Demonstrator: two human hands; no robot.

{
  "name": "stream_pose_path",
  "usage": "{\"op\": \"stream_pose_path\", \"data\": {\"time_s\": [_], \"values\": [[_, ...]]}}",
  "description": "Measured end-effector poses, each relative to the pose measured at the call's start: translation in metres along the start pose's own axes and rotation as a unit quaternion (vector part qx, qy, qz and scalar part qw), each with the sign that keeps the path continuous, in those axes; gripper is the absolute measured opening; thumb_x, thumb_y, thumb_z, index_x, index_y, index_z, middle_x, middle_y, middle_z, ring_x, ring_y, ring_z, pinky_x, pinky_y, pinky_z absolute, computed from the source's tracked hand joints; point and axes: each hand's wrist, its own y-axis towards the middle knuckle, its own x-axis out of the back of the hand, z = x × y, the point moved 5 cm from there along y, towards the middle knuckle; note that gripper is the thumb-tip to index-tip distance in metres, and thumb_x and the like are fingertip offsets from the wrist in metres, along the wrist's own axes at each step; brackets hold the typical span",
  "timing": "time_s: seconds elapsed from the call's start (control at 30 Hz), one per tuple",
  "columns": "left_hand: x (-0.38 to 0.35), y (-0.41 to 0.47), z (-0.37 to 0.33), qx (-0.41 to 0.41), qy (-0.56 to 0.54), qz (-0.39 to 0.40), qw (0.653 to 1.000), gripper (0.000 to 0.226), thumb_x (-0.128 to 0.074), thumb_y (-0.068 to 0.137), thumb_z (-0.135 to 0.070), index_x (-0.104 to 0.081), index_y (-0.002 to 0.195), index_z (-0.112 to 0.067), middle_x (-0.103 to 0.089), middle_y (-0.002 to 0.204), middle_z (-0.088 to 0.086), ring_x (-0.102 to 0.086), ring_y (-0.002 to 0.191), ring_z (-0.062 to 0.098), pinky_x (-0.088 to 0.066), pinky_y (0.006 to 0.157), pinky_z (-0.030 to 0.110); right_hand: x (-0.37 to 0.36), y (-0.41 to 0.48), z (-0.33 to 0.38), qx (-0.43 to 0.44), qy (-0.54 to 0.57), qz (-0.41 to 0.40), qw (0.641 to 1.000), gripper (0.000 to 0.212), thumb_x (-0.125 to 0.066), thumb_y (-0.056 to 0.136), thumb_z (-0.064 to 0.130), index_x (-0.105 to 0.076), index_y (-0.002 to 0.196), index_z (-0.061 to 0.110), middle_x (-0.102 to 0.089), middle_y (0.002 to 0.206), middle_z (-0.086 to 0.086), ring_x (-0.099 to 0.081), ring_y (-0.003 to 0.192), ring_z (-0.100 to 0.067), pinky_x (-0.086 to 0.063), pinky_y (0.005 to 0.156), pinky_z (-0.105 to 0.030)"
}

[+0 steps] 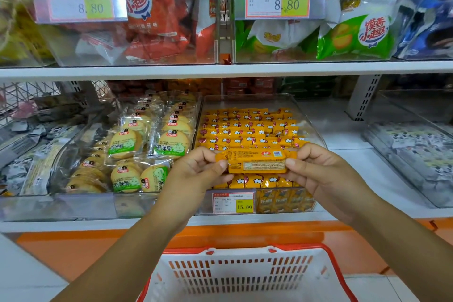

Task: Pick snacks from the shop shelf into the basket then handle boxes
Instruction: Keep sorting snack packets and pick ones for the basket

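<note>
I hold an orange snack packet (256,160) flat between both hands, back side with printed text facing me. My left hand (198,170) pinches its left end and my right hand (316,171) pinches its right end. The packet hovers just above the front of a clear bin (308,117) filled with several rows of the same orange packets (247,127). Below, at the bottom of the view, is a white mesh shopping basket with a red rim (245,274); I see nothing inside it.
Left of the orange bin is a clear bin of round biscuits in green-labelled packs (137,152). A price tag reading 15.80 (232,202) hangs on the bin front. The upper shelf carries bins of red (157,19) and green (353,34) snack bags. Grey packets (411,149) lie right.
</note>
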Motion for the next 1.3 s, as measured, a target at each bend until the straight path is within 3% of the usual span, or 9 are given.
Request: {"op": "stream_pose_path", "data": {"time_s": [0.1, 0.17, 0.3, 0.5, 0.7, 0.8, 0.93, 1.13, 1.3], "values": [[-0.002, -0.002, 0.0, 0.006, 0.007, -0.011, 1.0, 0.016, -0.059, 0.095, -0.006, -0.054, 0.08, -0.01, -0.067, 0.098, 0.025, -0.074, 0.085, 0.027, -0.05, 0.097, 0.057, -0.003, -0.001, 0.002, 0.004, 0.002, -0.005, 1.0, 0.013, -0.074, 0.064, 0.022, -0.063, 0.063, 0.015, -0.072, 0.106, -0.022, -0.071, 0.1, -0.033, -0.058, 0.075, -0.025], [-0.003, -0.003, 0.0, 0.003, 0.014, -0.014, 1.0, 0.012, -0.058, 0.096, -0.009, -0.054, 0.086, -0.011, -0.065, 0.103, 0.03, -0.074, 0.084, 0.029, -0.051, 0.095, 0.059, -0.003, -0.001, 0.001, 0.006, -0.015, -0.009, 1.0, 0.019, -0.073, 0.067, 0.024, -0.063, 0.075, 0.011, -0.073, 0.105, -0.019, -0.071, 0.098, -0.033, -0.059, 0.073, -0.025], [-0.006, -0.005, -0.006, -0.004, -0.027, -0.018, 0.999, 0.017, -0.058, 0.095, -0.003, -0.054, 0.106, -0.015, -0.075, 0.09, 0.011, -0.075, 0.085, 0.024, -0.062, 0.07, 0.032, -0.003, -0.002, 0.005, 0.04, -0.032, -0.029, 0.998, 0.055, -0.086, 0.057, 0.039, -0.054, 0.093, 0.013, -0.073, 0.106, -0.019, -0.072, 0.091, -0.04, -0.061, 0.069, -0.03], [-0.005, -0.007, -0.01, -0.015, -0.032, -0.045, 0.998, 0.015, -0.061, 0.092, -0.004, -0.063, 0.103, -0.014, -0.076, 0.094, 0.005, -0.075, 0.078, 0.026, -0.059, 0.059, 0.025, -0.003, -0.004, 0.004, 0.039, -0.092, -0.047, 0.994, 0.027, -0.068, 0.075, 0.027, -0.064, 0.093, 0.008, -0.071, 0.107, -0.017, -0.074, 0.085, -0.036, -0.062, 0.073, -0.033], [-0.003, -0.003, -0.003, 0.011, -0.036, -0.03, 0.999, 0.021, -0.07, 0.082, -0.013, -0.07, 0.102, -0.011, -0.076, 0.093, 0.01, -0.075, 0.085, 0.024, -0.06, 0.068, 0.025, -0.005, -0.004, 0.003, 0.016, -0.107, -0.032, 0.994, 0.039, -0.072, 0.07, 0.026, -0.06, 0.104, 0.009, -0.075, 0.105, -0.008, -0.074, 0.092, -0.031, -0.059, 0.089, -0.036], [-0.002, -0.002, -0.001, 0.025, -0.036, -0.016, 0.999, 0.027, -0.072, 0.079, -0.003, -0.068, 0.105, -0.01, -0.076, 0.098, 0.008, -0.075, 0.087, 0.025, -0.059, 0.068, 0.024, -0.002, -0.003, 0.0, 0.011, -0.106, -0.045, 0.993, 0.047, -0.078, 0.062, 0.03, -0.062, 0.102, 0.012, -0.074, 0.108, -0.01, -0.073, 0.093, -0.033, -0.058, 0.091, -0.04], [-0.002, -0.001, -0.001, 0.022, -0.05, -0.008, 0.998, 0.02, -0.067, 0.085, -0.002, -0.068, 0.104, -0.008, -0.077, 0.095, 0.011, -0.075, 0.089, 0.026, -0.06, 0.071, 0.024, -0.001, -0.002, 0.0, 0.008, -0.053, -0.03, 0.998, 0.06, -0.089, 0.056, 0.04, -0.066, 0.104, 0.011, -0.074, 0.106, -0.017, -0.073, 0.095, -0.034, -0.06, 0.08, -0.029], [-0.003, -0.001, 0.0, 0.026, -0.046, -0.002, 0.999, 0.015, -0.059, 0.092, -0.003, -0.069, 0.103, -0.004, -0.077, 0.091, 0.011, -0.075, 0.09, 0.025, -0.06, 0.074, 0.024, -0.002, 0.001, 0.0, -0.007, -0.024, -0.02, 0.999, 0.042, -0.069, 0.073, 0.016, -0.06, 0.112, 0.002, -0.073, 0.104, -0.021, -0.074, 0.093, -0.032, -0.06, 0.074, -0.026], [-0.003, -0.001, 0.0, 0.052, -0.032, 0.04, 0.997, 0.038, -0.071, 0.079, -0.002, -0.065, 0.115, -0.013, -0.076, 0.098, 0.011, -0.074, 0.094, 0.023, -0.06, 0.078, 0.026, -0.002, 0.0, 0.002, 0.001, -0.058, -0.012, 0.998, 0.05, -0.073, 0.068, 0.012, -0.057, 0.116, 0.01, -0.069, 0.11, -0.018, -0.073, 0.095, -0.033, -0.06, 0.075, -0.027]]}}
